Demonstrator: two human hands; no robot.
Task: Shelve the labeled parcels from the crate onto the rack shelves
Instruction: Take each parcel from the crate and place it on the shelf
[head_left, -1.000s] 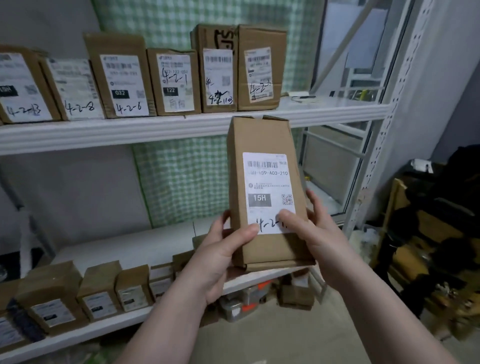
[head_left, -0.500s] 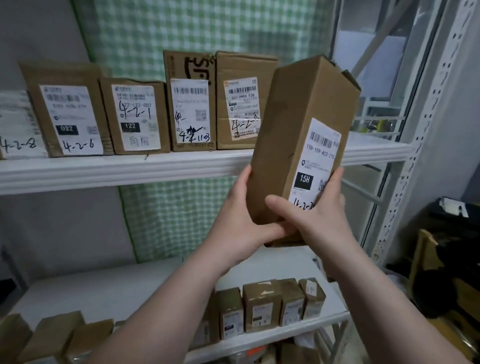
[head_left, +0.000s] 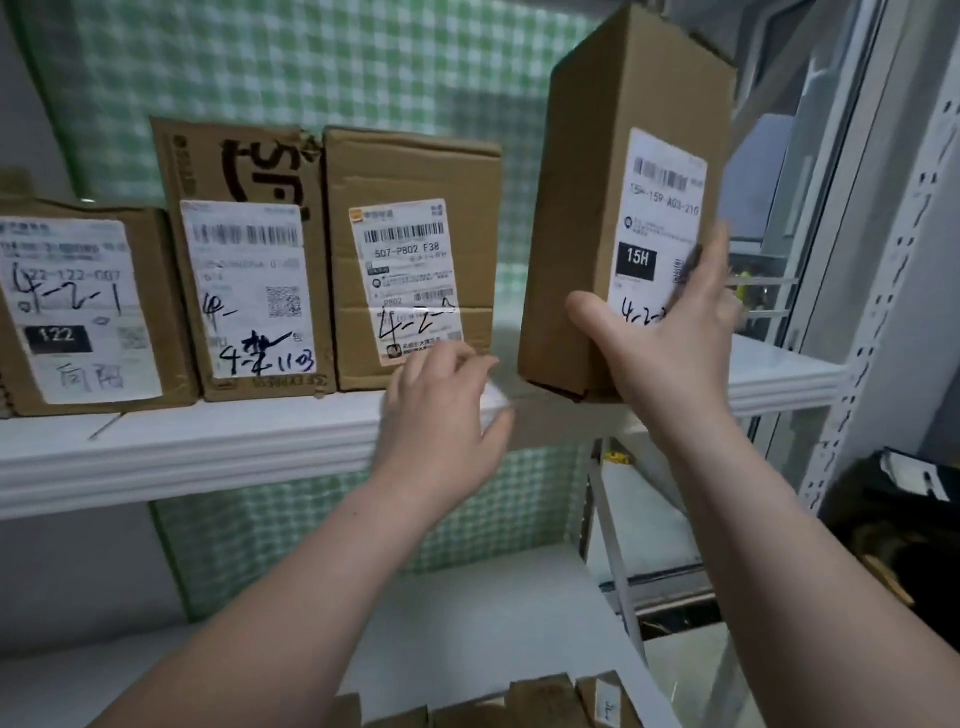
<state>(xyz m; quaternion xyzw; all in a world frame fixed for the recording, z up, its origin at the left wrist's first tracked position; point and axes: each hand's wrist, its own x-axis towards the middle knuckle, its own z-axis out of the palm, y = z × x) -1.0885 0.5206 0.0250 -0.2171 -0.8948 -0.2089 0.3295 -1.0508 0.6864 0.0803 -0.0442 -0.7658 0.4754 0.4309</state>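
Note:
A tall brown parcel (head_left: 587, 197) with a white label reading 15H stands upright at the white upper shelf (head_left: 208, 441), its lower edge at the shelf's surface. My right hand (head_left: 670, 343) grips its lower front, thumb on the left face and fingers across the label. My left hand (head_left: 441, 415) hovers over the shelf edge with loosely curled fingers and holds nothing. It is just left of the parcel and in front of a labeled box (head_left: 415, 260).
Three labeled boxes stand in a row on the upper shelf: the one behind my left hand, one (head_left: 244, 260) with black print, one (head_left: 78, 312) marked 122. Small parcels (head_left: 545, 701) sit on the lower shelf. A perforated rack post (head_left: 857, 338) rises at right.
The parcel rose from chest height to the upper shelf and moved right. My left hand let go of it and now hangs free; my right hand alone holds it.

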